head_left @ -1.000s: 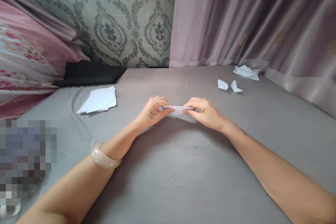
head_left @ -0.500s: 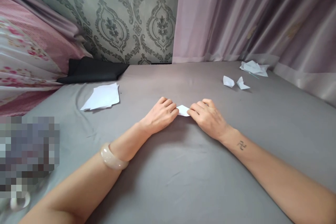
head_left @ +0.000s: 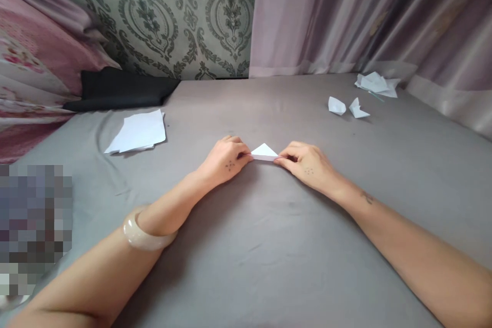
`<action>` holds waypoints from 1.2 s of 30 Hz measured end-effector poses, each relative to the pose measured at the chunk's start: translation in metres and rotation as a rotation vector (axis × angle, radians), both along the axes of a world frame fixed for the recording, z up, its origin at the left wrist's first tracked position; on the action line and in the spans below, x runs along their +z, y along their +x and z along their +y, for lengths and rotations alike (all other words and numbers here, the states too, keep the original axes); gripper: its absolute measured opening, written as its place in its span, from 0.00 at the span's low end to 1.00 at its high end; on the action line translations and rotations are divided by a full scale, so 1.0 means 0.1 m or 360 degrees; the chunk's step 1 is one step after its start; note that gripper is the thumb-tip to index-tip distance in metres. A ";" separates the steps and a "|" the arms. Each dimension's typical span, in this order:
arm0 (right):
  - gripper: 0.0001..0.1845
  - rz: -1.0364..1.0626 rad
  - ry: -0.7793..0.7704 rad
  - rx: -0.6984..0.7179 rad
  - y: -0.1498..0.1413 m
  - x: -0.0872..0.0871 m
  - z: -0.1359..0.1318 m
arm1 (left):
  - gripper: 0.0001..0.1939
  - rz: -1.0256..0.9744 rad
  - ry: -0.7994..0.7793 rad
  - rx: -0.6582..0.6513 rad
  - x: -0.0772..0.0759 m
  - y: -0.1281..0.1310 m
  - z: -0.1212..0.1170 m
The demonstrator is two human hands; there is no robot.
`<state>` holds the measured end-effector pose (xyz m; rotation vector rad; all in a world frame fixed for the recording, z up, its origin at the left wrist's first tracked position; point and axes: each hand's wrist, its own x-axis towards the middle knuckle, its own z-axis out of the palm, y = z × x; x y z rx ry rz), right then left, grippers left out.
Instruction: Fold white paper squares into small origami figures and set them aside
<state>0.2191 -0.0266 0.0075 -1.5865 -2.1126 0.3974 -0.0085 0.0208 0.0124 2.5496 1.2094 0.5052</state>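
Between my two hands is a small white folded paper (head_left: 264, 151), with a triangular point upward and a narrow band along its lower edge. My left hand (head_left: 229, 160) pinches its left end between thumb and fingers. At the right end, my right hand (head_left: 303, 162) grips it the same way. The fingertips cover both ends of the paper. Both hands are low over the grey sheet (head_left: 261, 246); whether the paper touches it I cannot tell. A pale bangle (head_left: 148, 236) circles my left wrist.
A stack of white paper (head_left: 140, 130) lies at left, in front of a black cloth (head_left: 123, 89). Two folded paper pieces (head_left: 337, 106) stand at back right, with more white papers (head_left: 374, 83) behind them. Curtains (head_left: 326, 15) and a patterned wall (head_left: 188, 20) bound the back.
My hands have turned over and back while keeping hold of the paper. It was seen nearly edge-on earlier; now a triangle with a lower band shows. The view has tilted slightly downward.
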 end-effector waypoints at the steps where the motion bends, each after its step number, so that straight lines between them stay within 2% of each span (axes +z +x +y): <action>1: 0.11 0.0094 -0.0080 -0.0049 0.01 0.00 0.01 | 0.11 -0.0090 -0.0111 0.0053 -0.01 -0.01 0.03; 5: 0.13 0.0359 -0.0341 -0.0145 0.03 0.04 0.04 | 0.13 -0.0256 -0.0431 0.0155 0.02 -0.03 0.08; 9: 0.14 0.0403 -0.0521 -0.0231 0.03 0.08 0.07 | 0.16 -0.0219 -0.0466 0.0129 0.06 -0.02 0.07; 16: 0.17 0.0271 -0.0472 -0.0284 0.02 0.07 0.09 | 0.16 -0.0243 -0.0612 0.0187 0.05 -0.03 0.09; 22: 0.19 0.0167 -0.0482 -0.0306 0.04 0.05 0.12 | 0.17 -0.0269 -0.0600 0.0227 0.05 -0.03 0.11; 29: 0.22 0.0121 -0.0529 -0.0312 0.06 0.02 0.15 | 0.18 -0.0202 -0.0561 0.0178 0.04 -0.02 0.12; 36: 0.21 0.0044 -0.0554 -0.0370 0.04 0.05 0.15 | 0.16 -0.0201 -0.0466 0.0201 0.02 0.00 0.13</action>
